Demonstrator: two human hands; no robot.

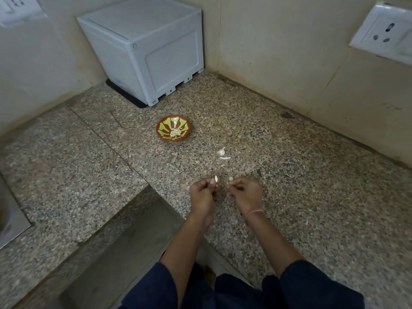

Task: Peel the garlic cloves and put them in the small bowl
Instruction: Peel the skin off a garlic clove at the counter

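Hands: both held close together, not touching, over the front part of the granite worktop (289, 175). Left hand (201, 192) pinches a clove (216, 178) at its fingertips; right hand (245, 192) pinches a skin scrap (230, 179), other fingers curled in.
Clove: pale, looks mostly bare; long axis points up and away from the person, twd the back corner. Tip shows above the thumb; rest hidden by the fingers.
Small bowl (162, 127): red-brown w/ green pattern, mid-worktop, ahead and to the left of the hands, well apart from them. Peeled cloves (175, 132) already heaped inside.
Key relation: bowl lies fwd-left; left hand is the nearer one and has the clove, so the drop likely needs a reach fwd by that arm.
In the way: nothing on the line from left hand to bowl. Garlic piece (221, 150) (clove or husk, can't tell) and a sliver (224, 157) lie ahead of the right hand, off to the right of that line.
Around: white box (145, 47) in the back corner, behind the bowl; wall socket (383, 32) on the right wall; thread band (254, 212) on the right wrist.
Stage: peeling looks nearly done on this clove.
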